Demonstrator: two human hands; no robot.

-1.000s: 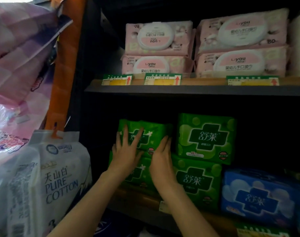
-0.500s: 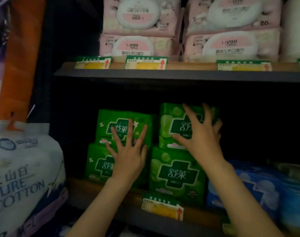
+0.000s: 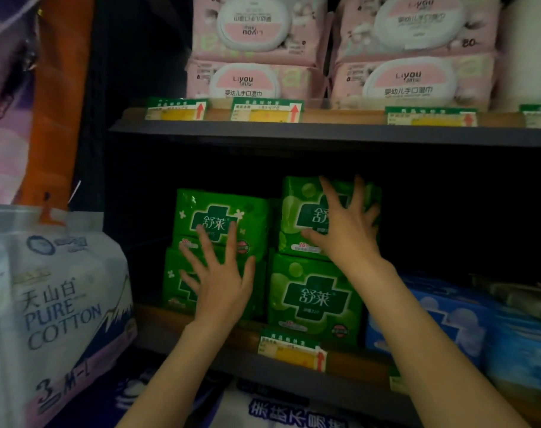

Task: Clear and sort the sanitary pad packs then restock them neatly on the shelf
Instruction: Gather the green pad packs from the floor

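Restocking step, aligning 4 glossy green plastic pad packs on the dark lower shelf. Left hand and right hand press flat, fingers wide, packs directly under fingertips. Next: push upper right pack flush.

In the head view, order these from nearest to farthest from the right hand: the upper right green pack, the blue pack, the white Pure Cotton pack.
1. Upper right green pack: under the right hand, which touches it.
2. Blue pack: lower right, same shelf.
3. White Pure Cotton pack: far left, outside the shelf.
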